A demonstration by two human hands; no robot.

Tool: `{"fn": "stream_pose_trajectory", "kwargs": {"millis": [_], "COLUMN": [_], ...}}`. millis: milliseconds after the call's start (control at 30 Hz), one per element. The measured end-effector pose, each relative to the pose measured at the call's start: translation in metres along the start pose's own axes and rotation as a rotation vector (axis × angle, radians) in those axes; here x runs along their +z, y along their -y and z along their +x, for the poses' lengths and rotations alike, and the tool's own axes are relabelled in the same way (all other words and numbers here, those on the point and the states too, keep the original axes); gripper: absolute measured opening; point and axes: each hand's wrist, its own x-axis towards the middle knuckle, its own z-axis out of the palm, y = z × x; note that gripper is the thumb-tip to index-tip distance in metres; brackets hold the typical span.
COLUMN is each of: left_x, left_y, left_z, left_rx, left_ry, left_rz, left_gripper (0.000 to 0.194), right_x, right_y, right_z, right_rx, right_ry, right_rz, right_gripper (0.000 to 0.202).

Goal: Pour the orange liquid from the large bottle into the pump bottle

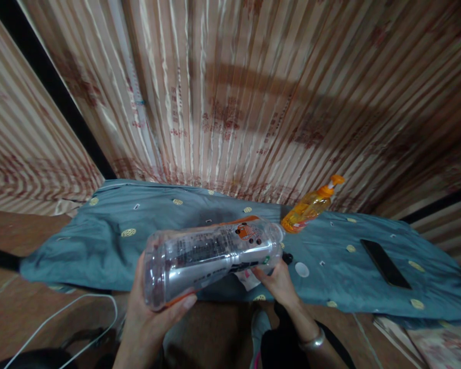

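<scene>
A large clear plastic bottle (211, 256) with a silver and orange label lies tilted in the air between my hands, its neck to the right. My left hand (149, 312) is wrapped round its base end, thumb along the underside. Near the neck, my right hand (278, 282) grips the lower side, with a bracelet on that wrist. Its fingertips are partly hidden by the bottle. Just beyond the neck stands a pump bottle (307, 210) of orange liquid on the blue-green cloth (111, 246). A white round disc (301, 269) and a small black item (288, 258) lie beside my right hand.
A black phone (384, 264) rests on the cloth at the right. Behind the cloth hangs a striped, pleated curtain (230, 102). A white cable (113, 302) loops over the brown floor at the lower left. A shoe (259, 328) shows below the cloth's front edge.
</scene>
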Motion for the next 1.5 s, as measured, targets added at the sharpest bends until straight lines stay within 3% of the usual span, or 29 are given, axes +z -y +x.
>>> {"fn": "stream_pose_trajectory", "kwargs": {"millis": [333,900,1500], "left_x": [0.0017,0.0004,0.0001], "left_y": [-0.0015,0.0023,0.0017], "left_z": [-0.0012,-0.0003,0.0002], "left_rx": [0.047,0.014,0.023], "left_ry": [-0.021,0.003,0.000], "left_rz": [0.000,-0.040,-0.029], "left_gripper": [0.108,0.119,0.114], "right_x": [-0.0002,-0.0011,0.0006], "right_y": [0.0041,0.0037,-0.0026], "right_z": [-0.0003,0.0001,-0.0001], "right_rx": [0.001,0.009,0.000], "right_ry": [0.024,0.034,0.011], "right_rz": [0.018,0.022,0.015], "right_gripper": [0.040,0.042,0.051]}}
